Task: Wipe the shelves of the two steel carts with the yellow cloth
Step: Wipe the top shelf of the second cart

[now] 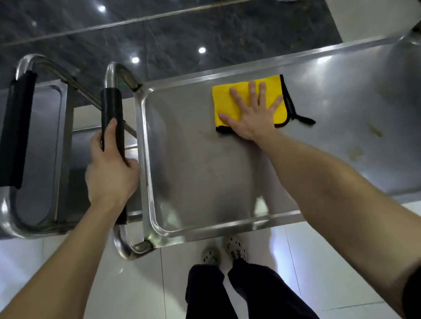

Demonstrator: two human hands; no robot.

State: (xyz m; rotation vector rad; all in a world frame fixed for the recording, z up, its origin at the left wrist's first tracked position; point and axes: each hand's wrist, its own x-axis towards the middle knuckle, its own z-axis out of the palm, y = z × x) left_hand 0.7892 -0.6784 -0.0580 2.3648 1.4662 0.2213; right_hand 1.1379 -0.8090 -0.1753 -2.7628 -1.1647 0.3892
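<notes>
On the top shelf of the polished steel cart (205,171), in the head view, a folded yellow cloth with black edging (225,97) lies flat near the far rim, in the left half of the shelf. A short black loop (305,120) sticks out from its right corner. The right hand (251,118) presses on the cloth with the palm down; its fingers (252,91) are straight and spread wide, and they grip nothing. The heel of the hand reaches past the near edge of the cloth onto the bare steel.

The left hand (111,174) holds the black foam-covered handle (111,103) at the left end of this cart, with the thumb along the foam and the other fingers curled round it. To the left stands a second steel cart (45,143), just beside the first one, with its own black padded handle (15,130). Some yellowish stains (375,130) show on the right part of the shelf. Below the cart are the white floor tiles (138,297), two light shoes with holes (211,255) and dark trousers (236,299). Behind the carts the floor is dark glossy stone (198,30).
</notes>
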